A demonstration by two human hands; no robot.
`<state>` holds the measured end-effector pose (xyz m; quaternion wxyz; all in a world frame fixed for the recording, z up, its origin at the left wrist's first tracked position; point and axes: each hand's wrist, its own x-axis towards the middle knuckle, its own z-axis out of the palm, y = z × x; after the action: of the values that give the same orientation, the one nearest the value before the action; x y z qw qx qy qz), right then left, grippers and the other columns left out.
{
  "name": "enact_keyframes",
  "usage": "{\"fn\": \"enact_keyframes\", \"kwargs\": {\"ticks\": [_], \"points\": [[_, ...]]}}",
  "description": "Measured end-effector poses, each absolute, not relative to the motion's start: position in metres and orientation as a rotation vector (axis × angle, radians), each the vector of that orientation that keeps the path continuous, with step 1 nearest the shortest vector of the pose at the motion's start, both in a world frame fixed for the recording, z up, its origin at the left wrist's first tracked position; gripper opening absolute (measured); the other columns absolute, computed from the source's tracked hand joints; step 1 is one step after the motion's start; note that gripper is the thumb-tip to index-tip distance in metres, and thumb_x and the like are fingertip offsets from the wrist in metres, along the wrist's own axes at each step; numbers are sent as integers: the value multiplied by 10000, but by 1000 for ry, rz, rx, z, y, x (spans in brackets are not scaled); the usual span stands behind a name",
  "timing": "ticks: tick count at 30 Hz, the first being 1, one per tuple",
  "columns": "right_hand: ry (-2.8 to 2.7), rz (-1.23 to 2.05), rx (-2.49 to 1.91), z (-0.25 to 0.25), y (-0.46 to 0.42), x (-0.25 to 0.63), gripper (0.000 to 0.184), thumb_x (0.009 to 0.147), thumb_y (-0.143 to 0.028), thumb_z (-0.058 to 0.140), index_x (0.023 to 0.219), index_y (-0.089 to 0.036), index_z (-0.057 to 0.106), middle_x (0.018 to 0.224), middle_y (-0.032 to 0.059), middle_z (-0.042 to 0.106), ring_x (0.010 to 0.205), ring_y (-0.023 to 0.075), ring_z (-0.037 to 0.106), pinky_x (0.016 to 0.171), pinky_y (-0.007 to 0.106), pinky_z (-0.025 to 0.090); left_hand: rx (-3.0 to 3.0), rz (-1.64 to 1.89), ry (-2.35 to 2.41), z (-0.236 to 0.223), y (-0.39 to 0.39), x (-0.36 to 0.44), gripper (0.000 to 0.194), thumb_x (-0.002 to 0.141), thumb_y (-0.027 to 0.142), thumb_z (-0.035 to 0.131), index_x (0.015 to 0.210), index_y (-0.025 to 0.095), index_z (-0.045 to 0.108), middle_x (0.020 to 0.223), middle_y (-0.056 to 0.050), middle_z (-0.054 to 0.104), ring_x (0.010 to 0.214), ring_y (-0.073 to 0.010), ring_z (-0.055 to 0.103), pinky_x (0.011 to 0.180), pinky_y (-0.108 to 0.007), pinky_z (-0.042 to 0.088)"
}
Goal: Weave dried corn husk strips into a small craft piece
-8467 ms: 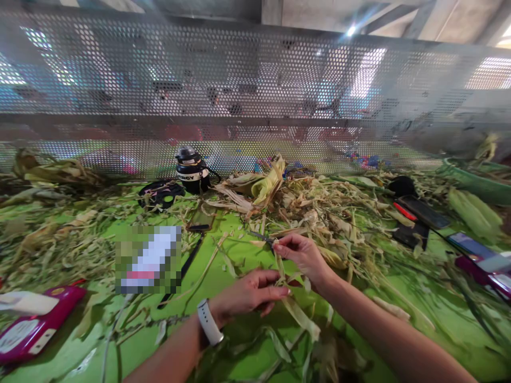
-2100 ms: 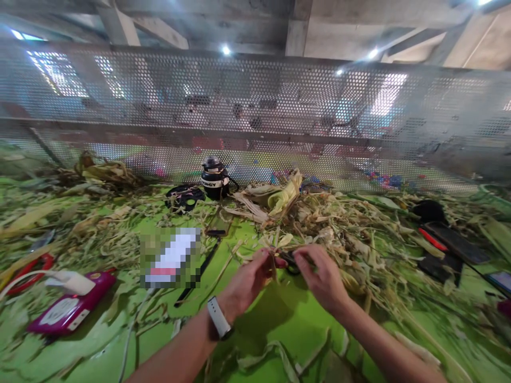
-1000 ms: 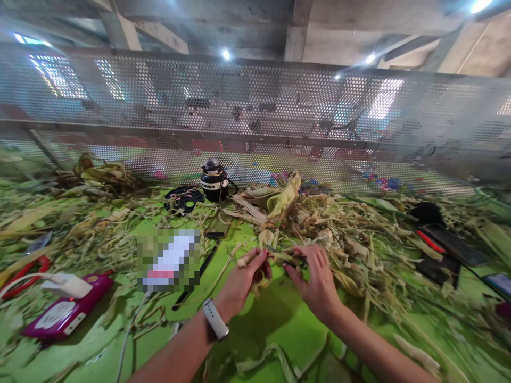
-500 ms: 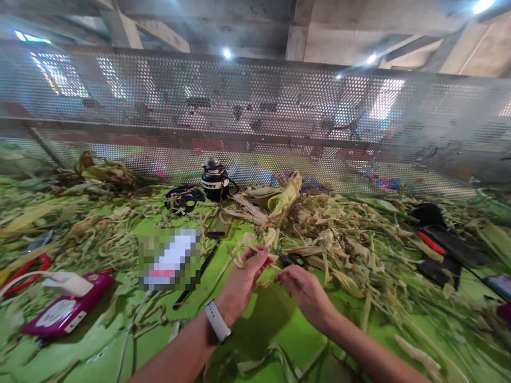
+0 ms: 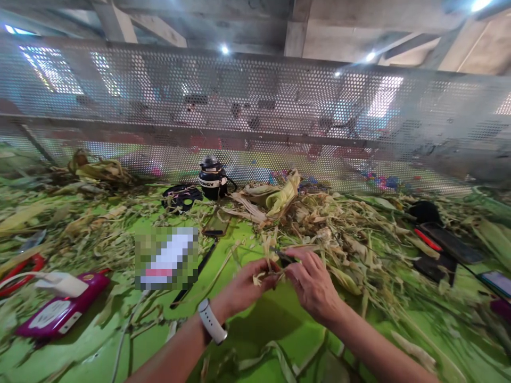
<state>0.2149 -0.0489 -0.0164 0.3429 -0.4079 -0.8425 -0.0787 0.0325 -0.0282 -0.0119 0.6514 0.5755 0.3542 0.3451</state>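
Between my two hands is a small bunch of pale, dry corn husk strips [image 5: 259, 277]. My left hand [image 5: 255, 282], with a white watch band at its wrist, is closed around these strips. My right hand [image 5: 315, 284] is closed too, its thumb and forefinger pinching the other end of the husk. A pair of dark scissors [image 5: 284, 257] is right behind my right fingertips, blades to the left; its handles are mostly covered, and I cannot tell whether the fingers touch it. Just beyond stands a pale husk piece [image 5: 270, 242].
Husk scraps [image 5: 339, 223] cover much of the green table [image 5: 275, 340]. At the back are a black bottle [image 5: 213, 180] and a perforated metal screen [image 5: 255, 96]. A purple power bank [image 5: 64, 314] with a white plug lies left, a blurred-out device [image 5: 170, 258] nearer, dark phones [image 5: 453, 242] right.
Half a second ago the scissors' handle ring showed above my right hand; now that hand covers it. My left hand has dropped slightly and turned. Earlier a longer husk strip hung from my hands.
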Motion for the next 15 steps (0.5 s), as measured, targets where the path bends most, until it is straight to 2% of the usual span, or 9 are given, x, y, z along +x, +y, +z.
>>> {"fn": "enact_keyframes", "kwargs": {"ticks": [2,5,10,15], "points": [[-2223,-146,-1069,-18,-50,212,205,926,-191,362,816,-182,534,855,80,606,788,180,555,718,314,447,1372,718,736,-12,-28,31,203,707,330,679,823,164,660,743,-26,624,681,-145,544,675,-260,425],[-2152,83,-1213,-25,-50,207,276,941,-234,308,715,-202,463,619,5,509,556,140,481,545,259,393,1414,716,774,-16,-25,30,200,738,315,644,866,162,660,797,-58,645,704,-164,567,659,-261,433],[-1790,688,-1355,-31,-50,200,291,931,-345,313,670,-225,362,557,-55,372,474,105,405,465,213,350,1606,813,787,-13,-25,26,162,773,264,591,888,167,652,829,-59,637,759,-175,557,710,-258,428],[-1693,781,-1342,-31,-51,199,297,916,-389,329,676,-220,374,581,-51,352,510,104,388,489,209,346,1509,752,803,-4,-31,25,184,814,245,506,945,196,627,893,-35,626,862,-188,552,777,-269,417]]}}
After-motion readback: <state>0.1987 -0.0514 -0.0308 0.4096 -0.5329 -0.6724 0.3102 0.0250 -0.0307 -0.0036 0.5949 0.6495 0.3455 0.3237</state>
